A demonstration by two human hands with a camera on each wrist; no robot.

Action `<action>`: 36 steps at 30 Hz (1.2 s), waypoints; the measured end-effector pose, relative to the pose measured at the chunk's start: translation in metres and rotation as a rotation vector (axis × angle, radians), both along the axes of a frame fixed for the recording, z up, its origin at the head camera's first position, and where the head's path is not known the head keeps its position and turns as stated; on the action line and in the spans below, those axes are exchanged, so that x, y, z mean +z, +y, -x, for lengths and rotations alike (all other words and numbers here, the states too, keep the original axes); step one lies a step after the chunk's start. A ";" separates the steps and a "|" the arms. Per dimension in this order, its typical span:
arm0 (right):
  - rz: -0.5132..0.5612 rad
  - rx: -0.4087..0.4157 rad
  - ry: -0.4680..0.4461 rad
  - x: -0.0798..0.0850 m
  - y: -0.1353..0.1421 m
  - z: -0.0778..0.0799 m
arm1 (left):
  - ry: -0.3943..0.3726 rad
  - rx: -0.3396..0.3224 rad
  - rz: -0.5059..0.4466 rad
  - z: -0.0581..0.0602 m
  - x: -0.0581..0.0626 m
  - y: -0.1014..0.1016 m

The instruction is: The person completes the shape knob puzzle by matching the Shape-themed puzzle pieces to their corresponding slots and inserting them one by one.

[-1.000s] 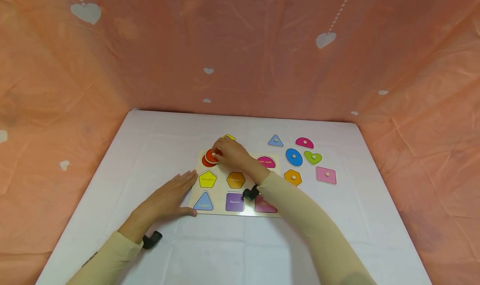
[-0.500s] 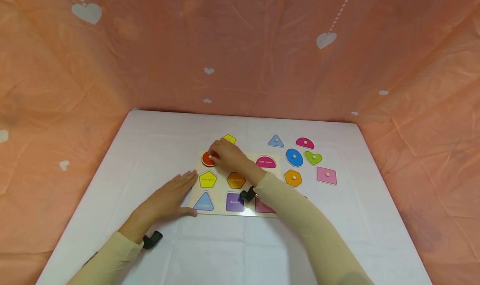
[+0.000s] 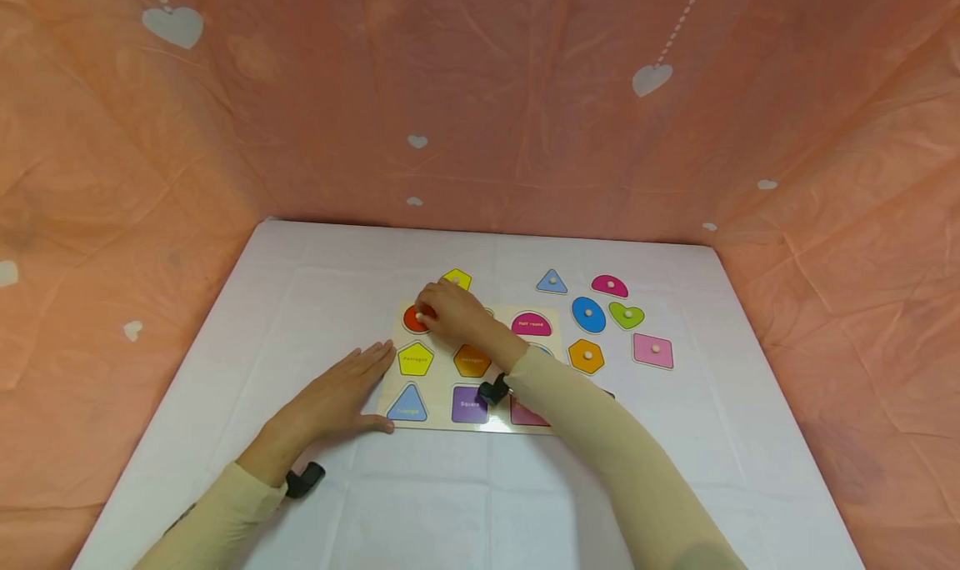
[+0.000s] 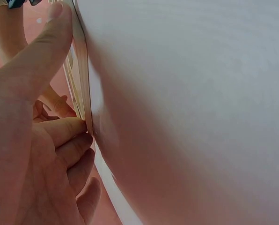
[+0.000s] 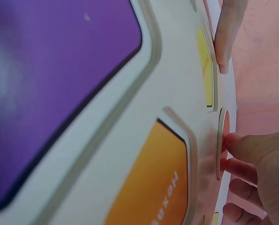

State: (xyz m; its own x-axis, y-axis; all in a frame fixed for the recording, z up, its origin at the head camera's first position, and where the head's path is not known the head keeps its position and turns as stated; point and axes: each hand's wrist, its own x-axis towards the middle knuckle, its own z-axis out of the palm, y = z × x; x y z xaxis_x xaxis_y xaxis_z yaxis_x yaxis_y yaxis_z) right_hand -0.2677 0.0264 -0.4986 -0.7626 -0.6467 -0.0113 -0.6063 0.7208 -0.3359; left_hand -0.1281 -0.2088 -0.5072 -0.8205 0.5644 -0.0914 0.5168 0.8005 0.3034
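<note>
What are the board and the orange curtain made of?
The board looks like wood, shiny on top: tan edge, bright glare. The curtain seems thin, fairly dull cloth, since it wrinkles, though it could be plastic.

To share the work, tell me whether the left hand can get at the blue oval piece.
Probably not directly: the right arm lies across the way from the left hand to the blue oval piece.
</note>
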 end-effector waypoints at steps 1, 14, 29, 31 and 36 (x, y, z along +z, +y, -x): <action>-0.001 -0.001 0.000 0.000 0.000 0.000 | -0.002 0.002 0.001 0.000 0.000 0.000; 0.001 -0.007 -0.001 -0.001 -0.001 0.000 | -0.002 0.000 0.005 -0.001 0.002 0.001; -0.008 -0.012 0.017 0.000 -0.002 -0.002 | 0.001 0.001 0.007 0.000 0.001 0.001; -0.006 -0.014 0.017 0.000 -0.002 -0.003 | 0.000 0.001 0.008 -0.001 0.002 0.001; -0.002 -0.017 0.025 -0.002 -0.002 -0.003 | -0.001 -0.002 0.011 -0.001 0.003 0.002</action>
State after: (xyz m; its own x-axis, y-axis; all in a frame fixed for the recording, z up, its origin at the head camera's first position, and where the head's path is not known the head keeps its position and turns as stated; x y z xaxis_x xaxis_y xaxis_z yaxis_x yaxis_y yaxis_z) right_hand -0.2646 0.0240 -0.5008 -0.7735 -0.6337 0.0072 -0.6023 0.7316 -0.3193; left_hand -0.1270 -0.2073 -0.5045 -0.8191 0.5652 -0.0981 0.5185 0.8025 0.2951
